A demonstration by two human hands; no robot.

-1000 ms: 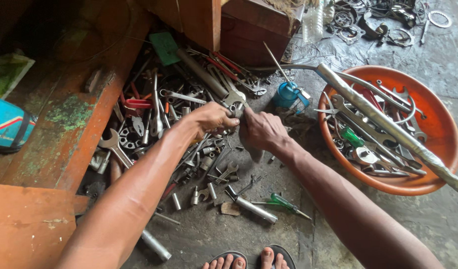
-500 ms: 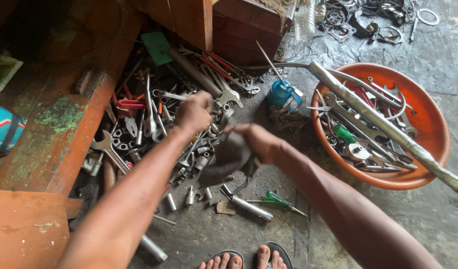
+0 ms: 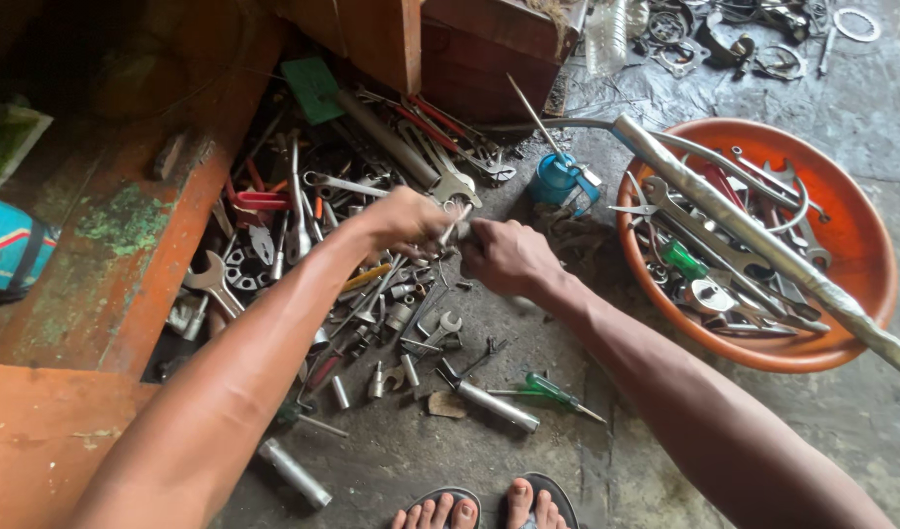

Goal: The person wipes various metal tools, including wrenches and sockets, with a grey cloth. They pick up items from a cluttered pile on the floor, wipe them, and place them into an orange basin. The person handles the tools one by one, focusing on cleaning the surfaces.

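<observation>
Two hands meet over tool heap on concrete floor (image 3: 528, 460). Head view: left hand (image 3: 403, 220) closed around small metal tool (image 3: 454, 223), shaft poking out toward right hand (image 3: 509, 257). Right hand fisted just beside it, knuckles up; whether it holds anything, cannot tell. Loose spanners (image 3: 215, 279) and sockets (image 3: 383, 377) spread below hands. Green-handled screwdriver (image 3: 553, 394) near sandalled toes (image 3: 489, 507). Orange basin (image 3: 861, 245) of wrenches to right, long taped pipe (image 3: 763, 245) across it. Blue oil can (image 3: 559, 181) behind hands, beside wooden bench (image 3: 126, 284).
</observation>
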